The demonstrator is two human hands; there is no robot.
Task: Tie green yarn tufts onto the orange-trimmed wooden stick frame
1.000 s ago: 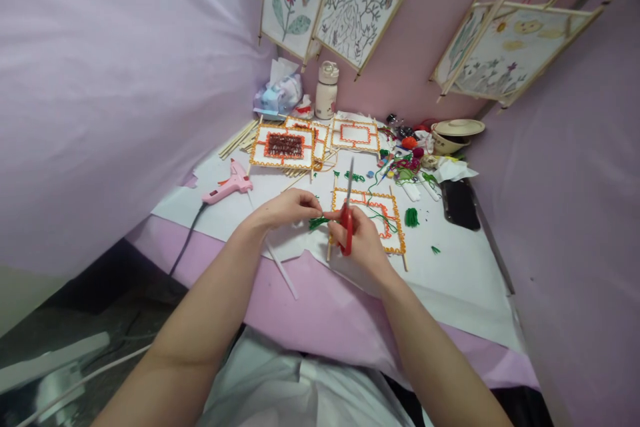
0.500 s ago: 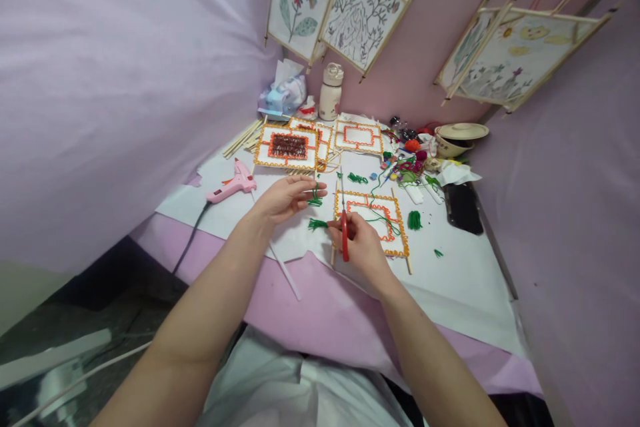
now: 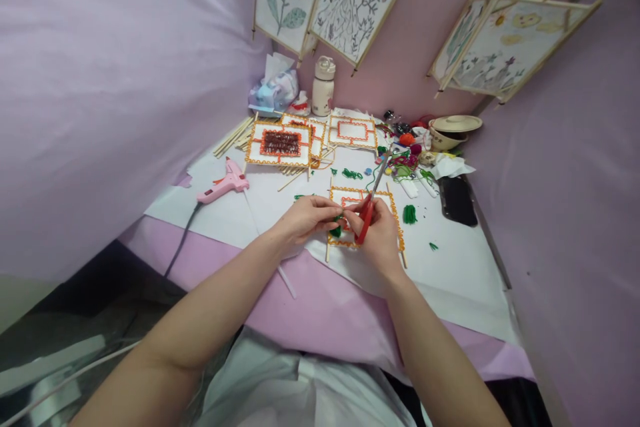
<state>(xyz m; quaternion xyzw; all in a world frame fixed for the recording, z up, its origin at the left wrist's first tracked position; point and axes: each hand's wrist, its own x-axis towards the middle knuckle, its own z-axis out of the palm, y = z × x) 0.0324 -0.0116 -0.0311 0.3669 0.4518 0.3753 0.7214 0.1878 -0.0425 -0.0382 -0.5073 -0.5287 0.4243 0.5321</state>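
The left hand (image 3: 310, 217) had come back from the table and pinched a small tuft of green yarn (image 3: 337, 229). The right hand (image 3: 377, 233) gripped the red-handled scissors (image 3: 367, 212), blades now tilted right. Both met over the orange-bordered white panel (image 3: 395, 213), so trimming looked resumed.

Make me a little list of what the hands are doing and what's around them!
left hand: pinches green yarn
right hand: holds red-handled scissors, blades pointing away
under the hands: yarn-bordered frame on white paper
to the left: pink glue gun
far side: finished frames, white bottle, yarn pile
to the right: black phone
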